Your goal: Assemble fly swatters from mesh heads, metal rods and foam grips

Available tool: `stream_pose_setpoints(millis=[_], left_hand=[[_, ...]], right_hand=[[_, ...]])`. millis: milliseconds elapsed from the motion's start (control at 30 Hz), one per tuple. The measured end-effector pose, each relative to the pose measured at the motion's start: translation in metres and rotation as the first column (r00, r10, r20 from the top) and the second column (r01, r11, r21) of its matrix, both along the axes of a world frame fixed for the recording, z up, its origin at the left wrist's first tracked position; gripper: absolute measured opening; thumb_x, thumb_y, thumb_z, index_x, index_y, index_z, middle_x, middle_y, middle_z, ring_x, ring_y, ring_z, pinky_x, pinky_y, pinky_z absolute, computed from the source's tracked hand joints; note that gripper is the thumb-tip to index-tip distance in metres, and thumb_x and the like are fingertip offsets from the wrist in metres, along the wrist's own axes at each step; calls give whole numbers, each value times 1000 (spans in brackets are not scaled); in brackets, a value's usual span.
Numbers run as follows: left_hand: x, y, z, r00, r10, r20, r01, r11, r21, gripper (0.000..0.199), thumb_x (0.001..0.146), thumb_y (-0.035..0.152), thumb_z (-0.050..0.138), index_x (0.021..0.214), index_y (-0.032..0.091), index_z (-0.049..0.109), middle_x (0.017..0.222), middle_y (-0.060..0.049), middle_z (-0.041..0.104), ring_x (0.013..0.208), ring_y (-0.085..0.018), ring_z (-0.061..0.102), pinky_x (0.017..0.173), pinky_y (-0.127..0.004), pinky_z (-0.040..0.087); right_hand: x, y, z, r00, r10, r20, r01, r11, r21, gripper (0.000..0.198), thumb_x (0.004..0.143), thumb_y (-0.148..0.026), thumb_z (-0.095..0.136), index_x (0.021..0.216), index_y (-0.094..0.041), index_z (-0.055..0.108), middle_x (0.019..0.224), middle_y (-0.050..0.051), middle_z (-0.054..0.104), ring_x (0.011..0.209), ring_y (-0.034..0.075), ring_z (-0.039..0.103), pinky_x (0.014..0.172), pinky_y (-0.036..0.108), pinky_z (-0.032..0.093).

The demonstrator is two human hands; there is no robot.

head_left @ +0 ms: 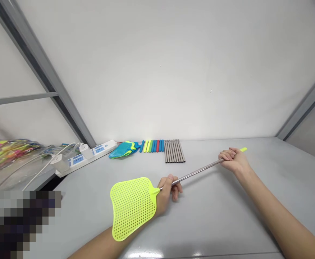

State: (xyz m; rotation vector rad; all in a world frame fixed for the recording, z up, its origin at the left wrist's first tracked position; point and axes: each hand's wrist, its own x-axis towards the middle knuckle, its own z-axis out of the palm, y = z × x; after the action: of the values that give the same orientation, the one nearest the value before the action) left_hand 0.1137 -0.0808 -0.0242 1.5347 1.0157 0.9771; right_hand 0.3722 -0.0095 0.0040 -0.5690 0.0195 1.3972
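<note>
Neon-yellow perforated plastic swatter [133, 208] over grey table [211, 223], silver metal rod [200, 170] slanting lower left to upper right; left hand [167, 192] loosely curled round rod near swatter head, right hand [232, 159] clamped at handle end.

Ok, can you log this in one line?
left hand: holds swatter near mesh | right hand: grips handle | tubes: side by side, behind

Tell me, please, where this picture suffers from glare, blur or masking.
Head view: white glare marks the near edge of the gray table; head view, far left: the bagged colorful items look smeared, while the yellow swatter head looks crisp; head view, lower left: coarse pixel blocks hide part of the scene.
</note>
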Motion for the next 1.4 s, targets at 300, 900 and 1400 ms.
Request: stream_pose_setpoints(millis=[300, 900, 1400], left_hand=[[0, 3, 0, 999, 35, 20, -35, 999, -3, 50, 84, 36, 17, 54, 17, 52, 39, 1, 43, 48, -12, 43, 62, -26, 34], [0, 0, 2, 987, 49, 154, -43, 998, -38, 48, 82, 39, 21, 54, 15, 52, 38, 1, 41, 43, -12, 43, 58, -27, 36], [-6, 18, -8, 960, 54, 275, -24, 993, -112, 53, 80, 42, 18, 51, 13, 52, 34, 0, 42, 33, -11, 42, 42, -24, 33]], right_hand=[[-5, 0, -3, 999, -8, -53, 7, 1000, -10, 28, 65, -8, 31, 57, -20, 7, 39, -9, 11, 28, 6, 14, 25, 19, 17], [-14, -1, -8, 996, -8, -88, 20, 990, 139, 32, 67, -9, 35, 57, -20, 6, 44, -8, 7, 33, 8, 10, 27, 20, 17], [-30, -5, -21, 991, -19, -131, 50, 971, 234, 34, 72, -14, 34, 55, -19, 6, 42, -7, 4, 33, 8, 8, 28, 21, 18]])
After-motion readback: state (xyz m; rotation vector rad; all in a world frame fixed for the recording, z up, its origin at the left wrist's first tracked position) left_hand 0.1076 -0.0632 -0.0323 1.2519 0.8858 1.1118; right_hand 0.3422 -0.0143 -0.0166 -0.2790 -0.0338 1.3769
